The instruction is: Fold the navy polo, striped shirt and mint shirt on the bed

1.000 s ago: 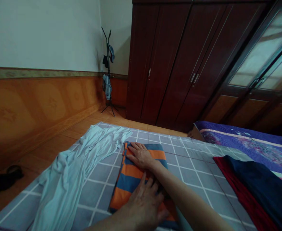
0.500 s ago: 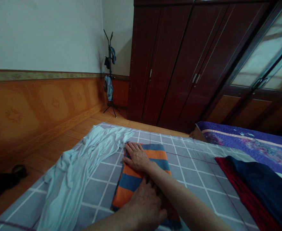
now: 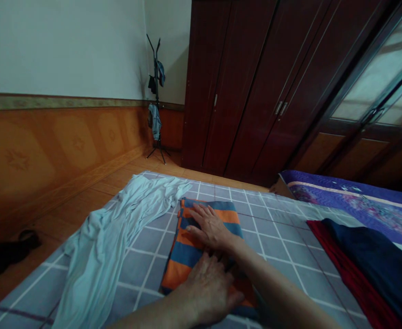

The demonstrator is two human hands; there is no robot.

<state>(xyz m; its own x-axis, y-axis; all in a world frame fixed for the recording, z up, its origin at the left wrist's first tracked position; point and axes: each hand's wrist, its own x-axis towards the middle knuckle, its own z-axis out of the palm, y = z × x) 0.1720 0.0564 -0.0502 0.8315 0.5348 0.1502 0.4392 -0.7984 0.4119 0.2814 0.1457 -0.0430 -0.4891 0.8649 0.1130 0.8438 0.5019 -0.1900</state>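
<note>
An orange and blue striped cloth (image 3: 183, 253), folded into a rectangle, lies flat on the grey checked bedspread (image 3: 272, 246). My right hand (image 3: 210, 227) rests on its upper part with the fingers spread. Nearer to me, my left hand (image 3: 209, 285) lies on the lower part, fingers apart and reaching toward the right wrist. Neither hand grips the cloth. The right forearm hides part of the cloth's right side. Left of it a crumpled pale green garment (image 3: 98, 237) stretches along the bed's left edge.
Dark blue cloth (image 3: 375, 260) lies over red cloth (image 3: 345, 265) at the right. Beyond are a purple floral bed (image 3: 358, 192), a dark red wardrobe (image 3: 242, 91) and a coat stand (image 3: 157, 91). Something black (image 3: 9, 253) is on the floor at the left.
My right hand has slid from the cloth's upper left edge a little right and toward me. The left hand has stayed nearly in place. The view has tilted slightly.
</note>
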